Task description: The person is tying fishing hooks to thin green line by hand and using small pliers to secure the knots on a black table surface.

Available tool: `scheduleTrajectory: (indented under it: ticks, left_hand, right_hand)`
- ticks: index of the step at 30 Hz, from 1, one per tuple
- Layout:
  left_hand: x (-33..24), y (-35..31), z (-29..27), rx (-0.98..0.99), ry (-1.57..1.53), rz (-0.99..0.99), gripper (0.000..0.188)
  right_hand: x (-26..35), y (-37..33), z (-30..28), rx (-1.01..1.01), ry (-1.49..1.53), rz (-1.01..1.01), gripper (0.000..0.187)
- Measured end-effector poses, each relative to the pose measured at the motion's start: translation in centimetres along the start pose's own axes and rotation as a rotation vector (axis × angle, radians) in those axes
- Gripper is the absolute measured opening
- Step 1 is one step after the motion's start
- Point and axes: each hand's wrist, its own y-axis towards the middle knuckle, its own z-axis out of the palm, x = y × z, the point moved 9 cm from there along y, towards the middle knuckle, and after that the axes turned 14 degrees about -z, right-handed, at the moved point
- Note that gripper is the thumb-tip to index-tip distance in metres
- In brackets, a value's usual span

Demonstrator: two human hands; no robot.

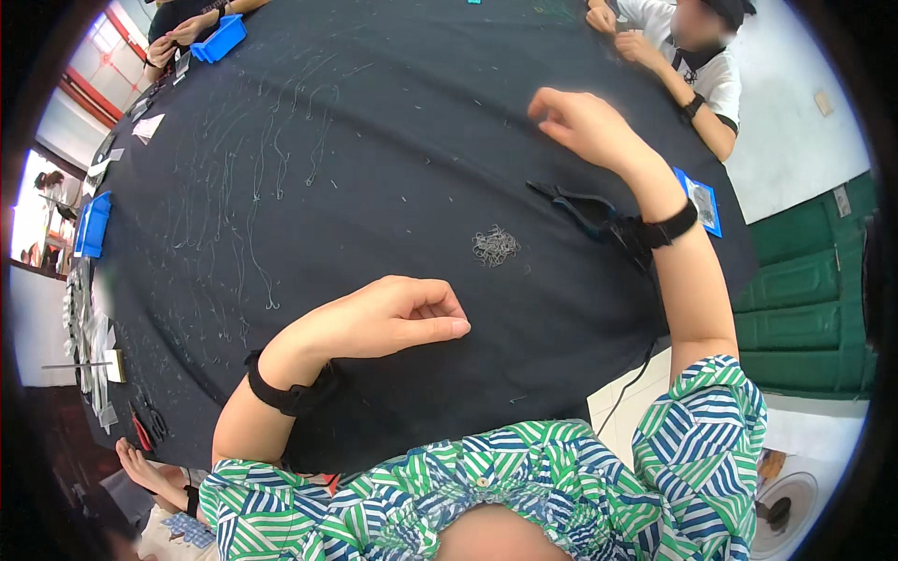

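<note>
My left hand (pixel 388 318) hovers over the near part of the black tablecloth, fingers curled and the thumb pressed along the index finger. Whatever it may pinch is too small or hidden to make out. Farther off to the right, my right hand (pixel 591 133) is raised over the cloth, its bent fingers apart from the thumb and nothing visible between them. Between the hands lies a small heap of thin grey metal hooks (pixel 494 246). Pliers with dark blue handles (pixel 580 208) rest just below my right hand, partly behind the wrist strap.
Many thin green lines with small hooks (pixel 257 196) spread over the table's left half. A blue-edged packet (pixel 700 201) lies beyond my right wrist. Blue trays (pixel 220 39) and red-handled pliers (pixel 141 432) sit along the left edge. Other people's hands (pixel 636 47) work around the table.
</note>
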Motion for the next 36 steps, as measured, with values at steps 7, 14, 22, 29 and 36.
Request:
scheduleTrajectory:
  ticks: [7, 14, 22, 29, 36]
  left_hand:
    - [0.6, -0.4, 0.2, 0.011, -0.088, 0.045, 0.029]
    - [0.0, -0.1, -0.1, 0.035, -0.172, 0.181, 0.030]
    - [1.6, 1.1, -2.2, -0.049, -0.577, 0.073, 0.033]
    - [0.4, 0.1, -3.7, -0.289, -0.774, 0.193, 0.032]
    - [0.4, 0.9, -3.4, -0.336, -0.644, 0.217, 0.027]
  right_hand:
    - [0.0, 2.9, 2.4, -0.044, -0.195, -0.102, 0.017]
    - [-2.4, 1.9, 3.4, 0.054, -0.162, -0.058, 0.010]
    - [10.2, 1.3, 0.2, -0.001, 0.228, -0.089, 0.006]
    - [16.5, -1.2, 1.8, -0.017, 0.485, -0.160, 0.014]
    - [15.8, -2.0, 2.6, -0.003, 0.489, -0.093, 0.010]
